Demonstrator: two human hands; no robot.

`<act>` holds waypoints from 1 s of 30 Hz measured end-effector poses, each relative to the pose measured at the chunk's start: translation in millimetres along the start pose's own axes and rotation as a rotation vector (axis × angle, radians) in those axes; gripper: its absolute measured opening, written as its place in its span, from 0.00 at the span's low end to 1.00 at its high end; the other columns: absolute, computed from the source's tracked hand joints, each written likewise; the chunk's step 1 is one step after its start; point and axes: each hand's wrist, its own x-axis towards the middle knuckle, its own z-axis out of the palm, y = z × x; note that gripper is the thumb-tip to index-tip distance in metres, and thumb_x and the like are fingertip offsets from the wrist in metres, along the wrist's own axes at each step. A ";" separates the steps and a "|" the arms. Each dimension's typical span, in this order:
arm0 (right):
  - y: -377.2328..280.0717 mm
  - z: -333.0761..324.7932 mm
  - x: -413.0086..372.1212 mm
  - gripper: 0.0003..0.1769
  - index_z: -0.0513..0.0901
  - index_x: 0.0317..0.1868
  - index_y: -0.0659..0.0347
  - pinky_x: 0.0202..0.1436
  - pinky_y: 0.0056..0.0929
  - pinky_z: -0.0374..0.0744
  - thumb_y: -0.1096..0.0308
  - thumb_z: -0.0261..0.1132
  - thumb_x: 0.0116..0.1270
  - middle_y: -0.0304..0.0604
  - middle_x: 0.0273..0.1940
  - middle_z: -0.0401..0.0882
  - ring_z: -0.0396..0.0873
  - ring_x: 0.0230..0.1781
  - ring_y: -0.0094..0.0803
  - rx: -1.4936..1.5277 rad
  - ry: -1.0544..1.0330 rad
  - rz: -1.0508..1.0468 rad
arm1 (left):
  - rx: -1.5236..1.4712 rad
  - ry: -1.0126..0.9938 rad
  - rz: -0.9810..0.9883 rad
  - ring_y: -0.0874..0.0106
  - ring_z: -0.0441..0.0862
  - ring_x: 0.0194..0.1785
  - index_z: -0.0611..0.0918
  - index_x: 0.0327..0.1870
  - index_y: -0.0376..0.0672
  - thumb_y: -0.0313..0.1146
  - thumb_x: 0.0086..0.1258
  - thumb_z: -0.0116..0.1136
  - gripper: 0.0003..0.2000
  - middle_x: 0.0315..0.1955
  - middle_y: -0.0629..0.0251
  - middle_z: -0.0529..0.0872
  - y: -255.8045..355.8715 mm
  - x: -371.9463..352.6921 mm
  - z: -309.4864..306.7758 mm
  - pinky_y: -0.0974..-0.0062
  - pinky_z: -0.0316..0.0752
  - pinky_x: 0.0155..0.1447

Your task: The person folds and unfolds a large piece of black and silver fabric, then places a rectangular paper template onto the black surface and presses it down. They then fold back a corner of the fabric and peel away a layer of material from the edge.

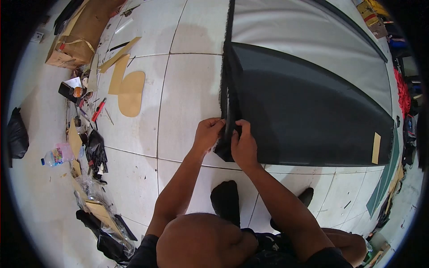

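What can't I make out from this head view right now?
All in the head view:
Inside of the fold in the black sheet, between left hand and right hand: hidden by the material itself.
Floor beneath that sheet: covered by it.
Far end of the grey sheet: cut off by the top edge.
Label wording on the bottle: too small.

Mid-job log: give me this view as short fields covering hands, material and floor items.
Left hand: pinching the left edge of the dark sheet
Right hand: gripping the same edge, just right of the left
On dark sheet: tan strip, near its right end
Beyond: light grey sheet
Floor, left: tan cut-out, red tool, bottle
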 end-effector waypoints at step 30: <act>52.5 -222.9 63.4 0.21 0.74 0.56 0.56 0.56 0.47 0.75 0.57 0.61 0.65 0.52 0.52 0.77 0.77 0.54 0.50 -0.673 -0.811 -0.279 | 0.694 0.179 0.341 0.55 0.78 0.35 0.76 0.41 0.29 0.36 0.70 0.54 0.14 0.33 0.48 0.82 -7.1 -34.7 25.9 0.63 0.72 0.44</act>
